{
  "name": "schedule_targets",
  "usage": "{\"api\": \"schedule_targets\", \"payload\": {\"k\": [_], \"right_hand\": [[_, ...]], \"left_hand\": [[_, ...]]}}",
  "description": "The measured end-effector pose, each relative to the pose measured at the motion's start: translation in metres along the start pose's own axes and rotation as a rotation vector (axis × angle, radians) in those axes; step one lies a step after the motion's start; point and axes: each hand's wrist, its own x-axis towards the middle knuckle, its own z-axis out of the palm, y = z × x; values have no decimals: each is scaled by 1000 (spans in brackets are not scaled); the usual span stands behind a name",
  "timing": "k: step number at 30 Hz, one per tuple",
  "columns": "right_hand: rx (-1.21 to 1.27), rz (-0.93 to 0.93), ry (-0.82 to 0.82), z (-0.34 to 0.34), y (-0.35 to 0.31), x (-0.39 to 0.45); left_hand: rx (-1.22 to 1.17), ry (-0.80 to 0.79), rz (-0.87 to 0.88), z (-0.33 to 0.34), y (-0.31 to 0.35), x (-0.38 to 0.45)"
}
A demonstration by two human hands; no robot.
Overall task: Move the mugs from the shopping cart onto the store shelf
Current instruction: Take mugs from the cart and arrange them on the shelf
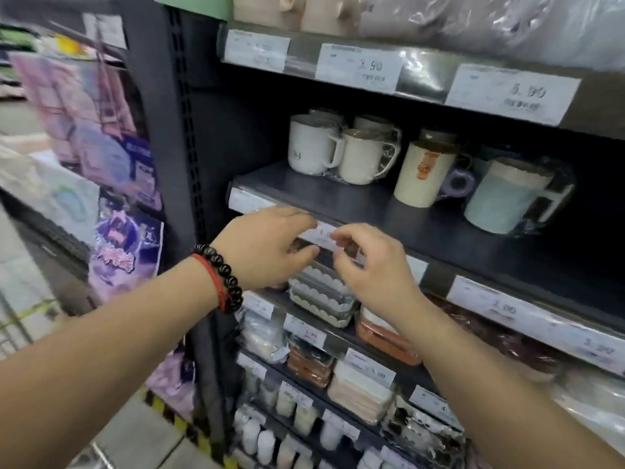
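Cream, lilac-handled and pale blue ceramic mugs [358,157], some in clear wrap, stand on the dark metal store shelf [338,194]. Just below that shelf's front edge both bare hands reach forward, palms down: the left hand [267,248], with a dark bead and red cord bracelet [220,277] on its wrist, and the right hand [368,269]. Their fingers are loosely curled toward each other at the white price label [321,233], holding no mug.

Legible price tags on the shelf edges: "3.90" on the middle tag [360,67] of the top rail; "5.90" on the tag to its right [512,93]; "3.90" on a small tag [305,330] on a lower rail. Smaller print on these and all other tags is blurred and unreadable.
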Motion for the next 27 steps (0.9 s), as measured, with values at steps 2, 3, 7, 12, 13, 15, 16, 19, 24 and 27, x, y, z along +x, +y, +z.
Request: {"api": "schedule_targets", "payload": {"k": [2,3,7,12,13,15,16,19,24,27], "right_hand": [[65,0,-99,40,-3,0],[89,7,-152,61,-5,-1],[182,-4,-394,153,-15,-21],[251,-71,-669,251,-49,-60],[269,-84,-711,268,-59,-69],[298,-99,-797,297,-81,-88],[300,-107,-851,311,-92,-97],[287,-156,-1009,348,-122,-121],[228,-158,-1132,405,-156,-148],[189,-114,-1174,438,-165,-157]], "left_hand": [[20,-38,-133,2,-21,-30],[25,-59,-205,5,-32,-48],[64,-135,-525,27,-74,-132],[40,-282,-960,53,-101,-262],[46,-283,-1037,55,-102,-286],[64,-271,-1166,56,-100,-329],[72,-264,-1213,57,-100,-348],[46,-265,-1355,63,-103,-397],[-40,-262,-1505,85,-125,-456],[-109,-232,-1534,97,-141,-479]]}}
